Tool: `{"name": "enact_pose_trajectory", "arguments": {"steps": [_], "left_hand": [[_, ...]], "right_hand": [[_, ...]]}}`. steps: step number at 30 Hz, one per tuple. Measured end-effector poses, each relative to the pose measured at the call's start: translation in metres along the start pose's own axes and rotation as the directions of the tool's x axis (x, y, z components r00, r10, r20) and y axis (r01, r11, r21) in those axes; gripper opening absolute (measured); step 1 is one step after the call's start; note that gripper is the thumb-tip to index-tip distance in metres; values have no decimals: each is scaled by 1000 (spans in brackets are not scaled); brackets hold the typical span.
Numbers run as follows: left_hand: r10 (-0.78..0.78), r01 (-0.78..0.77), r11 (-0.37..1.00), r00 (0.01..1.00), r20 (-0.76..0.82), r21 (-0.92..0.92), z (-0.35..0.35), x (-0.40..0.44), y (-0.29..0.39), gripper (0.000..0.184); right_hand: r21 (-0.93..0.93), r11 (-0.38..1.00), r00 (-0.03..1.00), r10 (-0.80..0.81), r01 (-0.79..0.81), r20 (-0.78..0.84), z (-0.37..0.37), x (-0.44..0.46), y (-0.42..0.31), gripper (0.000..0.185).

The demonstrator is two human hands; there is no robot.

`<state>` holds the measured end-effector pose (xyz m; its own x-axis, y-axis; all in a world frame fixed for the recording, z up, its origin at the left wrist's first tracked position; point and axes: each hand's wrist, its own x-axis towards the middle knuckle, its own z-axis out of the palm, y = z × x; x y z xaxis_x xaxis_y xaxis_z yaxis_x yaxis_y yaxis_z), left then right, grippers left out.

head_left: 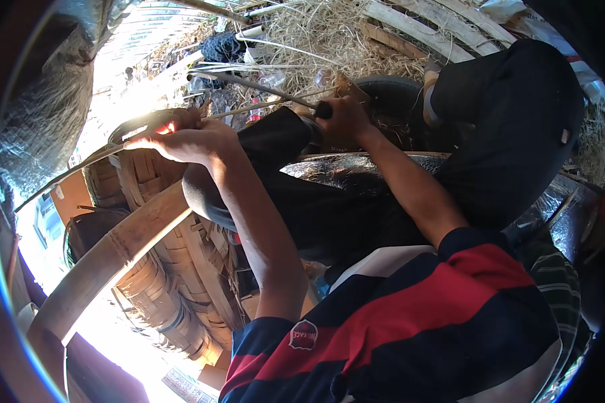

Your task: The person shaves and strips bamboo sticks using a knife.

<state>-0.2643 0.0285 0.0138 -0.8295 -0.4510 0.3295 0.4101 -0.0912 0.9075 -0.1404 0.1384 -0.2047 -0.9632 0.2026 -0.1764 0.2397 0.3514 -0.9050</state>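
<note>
My left hand (188, 140) is closed on a long thin bamboo strip (81, 163), which runs from the lower left through the fingers and on toward my other hand. My right hand (346, 121) grips the dark handle of a knife (262, 88), whose long narrow blade points up and left. The blade lies just above the strip's right part. Whether the two touch, I cannot tell. My dark-trousered legs are crossed below both hands.
A thick bamboo pole (117, 248) rises diagonally at the left beside woven bamboo baskets (141, 295). Pale shavings (323, 40) cover the ground ahead, near bamboo slats (417, 30). A dark round tub (390, 94) sits by my right foot.
</note>
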Motion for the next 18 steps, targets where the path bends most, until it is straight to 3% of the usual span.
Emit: {"name": "enact_pose_trajectory", "arguments": {"steps": [2,4,6,8,9,11,12,14,15,17,18], "left_hand": [[-28,31,999,987,-155,16,8,-1,2,55],[-32,33,999,997,-68,16,1,-3,1,55],[-26,26,1000,999,20,15,-2,-4,2,54],[-77,83,995,992,-103,60,0,-6,5,52],[-74,80,995,993,-96,62,0,-4,3,52],[-30,32,999,988,-151,8,-1,-1,-1,50],[-34,35,999,988,-149,7,1,-3,-2,50],[84,-87,996,995,57,37,5,-6,-1,49],[85,-87,996,995,52,35,5,-5,-2,49],[-9,10,999,999,43,-30,4,-1,-5,46],[-14,15,999,999,41,-31,3,2,-7,46]], "right_hand": [[60,998,999,-10,7,51,-4,4,-8,30],[118,993,995,-18,6,100,-4,0,2,30],[-4,993,990,117,-117,75,5,-7,50,32],[-184,916,926,372,-356,62,11,-19,112,36],[-176,917,926,373,-357,61,5,-20,116,36],[-272,785,797,597,-557,92,-9,-23,117,38],[-273,783,795,600,-560,89,-7,-22,115,38],[-321,803,834,547,-502,66,0,-15,108,38],[-324,803,836,546,-499,65,-1,-10,99,38],[-104,918,909,393,-382,139,-6,-5,71,37],[-108,917,907,397,-385,138,-3,-1,59,37]]}}
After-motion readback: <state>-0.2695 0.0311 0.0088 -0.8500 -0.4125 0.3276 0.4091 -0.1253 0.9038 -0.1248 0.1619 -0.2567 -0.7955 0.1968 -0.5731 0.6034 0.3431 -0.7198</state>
